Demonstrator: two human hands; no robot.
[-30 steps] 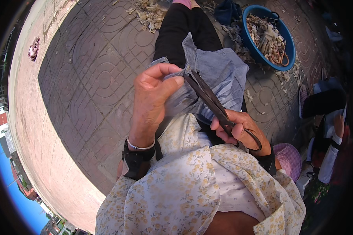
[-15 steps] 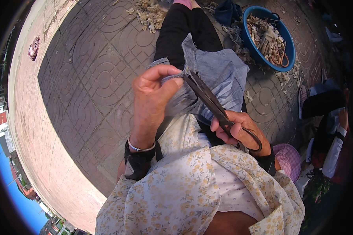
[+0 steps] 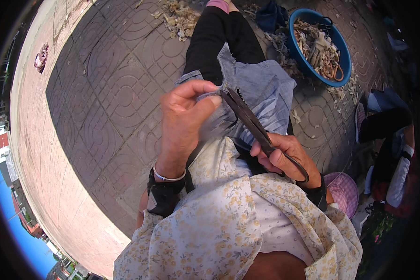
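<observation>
A piece of blue denim cloth with frayed edges lies over my lap. Between thumb and fingers, my left hand pinches a raised edge of it. My right hand is closed round the handles of dark metal scissors. Their blades point up and left, and the tips meet the cloth just beside my left fingertips. Whether the blades are fully closed on the cloth is hard to make out.
A blue basin full of cloth scraps stands at the upper right. More scraps lie on the patterned paving at the top, near a dark blue cloth. Another person's legs and a pink checked hat are at the right.
The scissor blades have drawn closer together. My left hand, still pinching the denim, has shifted slightly to the right.
</observation>
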